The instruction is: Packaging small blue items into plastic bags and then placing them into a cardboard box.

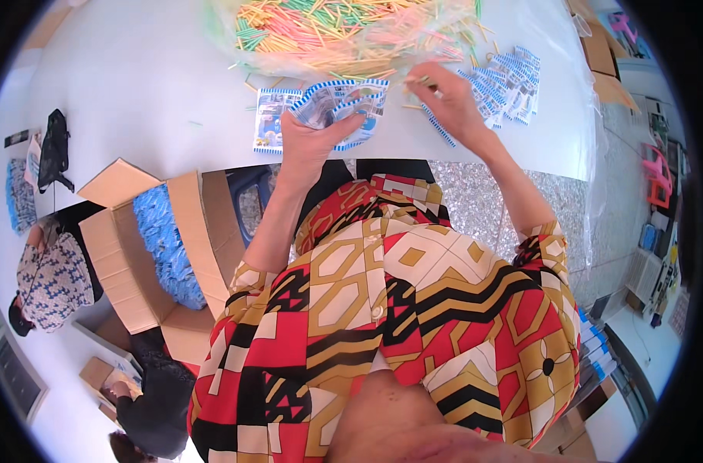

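My left hand [314, 139] grips a blue-and-white printed packet [355, 96] by its lower part, thumb across the front. Its upper edge gapes, and another flat packet [269, 123] lies at its left, partly behind my fingers. To the right of the packet, my right hand [450, 100] is raised in a pinch. Short thin pale yellow-green sticks show at its fingertips, somewhat blurred. Just beyond both hands spreads a heap of thin coloured sticks [313, 35], pink, yellow, green and orange, in a clear plastic bag [259, 63].
More printed packets [513, 81] lie fanned out at the right on the white table [158, 92]. An open cardboard box [127, 262] of blue packets [166, 247] stands at my left. Two other people [58, 270] are farther left. A black bag [55, 147] rests at the table's left.
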The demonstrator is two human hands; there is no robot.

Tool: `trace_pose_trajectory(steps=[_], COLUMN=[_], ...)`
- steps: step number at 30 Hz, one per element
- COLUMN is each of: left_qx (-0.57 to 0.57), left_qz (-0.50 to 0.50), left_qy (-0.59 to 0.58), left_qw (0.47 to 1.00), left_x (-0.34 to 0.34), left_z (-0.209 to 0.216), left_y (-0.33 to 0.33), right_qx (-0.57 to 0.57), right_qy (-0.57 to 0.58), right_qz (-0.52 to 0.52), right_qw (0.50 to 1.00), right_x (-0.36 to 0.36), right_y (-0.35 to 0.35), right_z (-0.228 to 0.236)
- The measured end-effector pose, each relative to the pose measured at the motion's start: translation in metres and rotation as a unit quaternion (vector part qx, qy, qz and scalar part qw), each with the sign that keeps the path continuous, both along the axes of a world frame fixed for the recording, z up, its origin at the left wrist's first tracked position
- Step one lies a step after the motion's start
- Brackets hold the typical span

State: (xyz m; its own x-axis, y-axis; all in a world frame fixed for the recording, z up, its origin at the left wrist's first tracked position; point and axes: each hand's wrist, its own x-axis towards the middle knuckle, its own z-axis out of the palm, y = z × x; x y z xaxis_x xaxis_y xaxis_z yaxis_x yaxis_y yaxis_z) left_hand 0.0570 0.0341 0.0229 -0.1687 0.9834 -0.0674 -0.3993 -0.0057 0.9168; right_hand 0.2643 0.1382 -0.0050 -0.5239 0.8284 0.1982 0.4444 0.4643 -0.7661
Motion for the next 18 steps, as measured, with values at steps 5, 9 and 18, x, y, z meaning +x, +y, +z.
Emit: trace_pose_trajectory(steps=[5,9,18], left_qx=[-0.003,-0.002,0.0], left_qz=[-0.014,-0.017,-0.036], left_qy=[0.023,0.055,0.076], left_qw=[1.0,0.998,0.996], left_x=[0.001,0.006,0.003], left_z=[-0.005,-0.003,-0.005], left_y=[-0.001,0.001,0.0], right_qx=[-0.146,-0.216,-0.288], right_qy=[0.236,0.266,0.253], right_qz=[0.059,0.111,0.093], right_qw=[0.959,0.933,0.919], right_x=[-0.005,-0.018,-0.023], right_y=[0.001,-0.01,-0.009], right_z=[0.068,0.089,0.08])
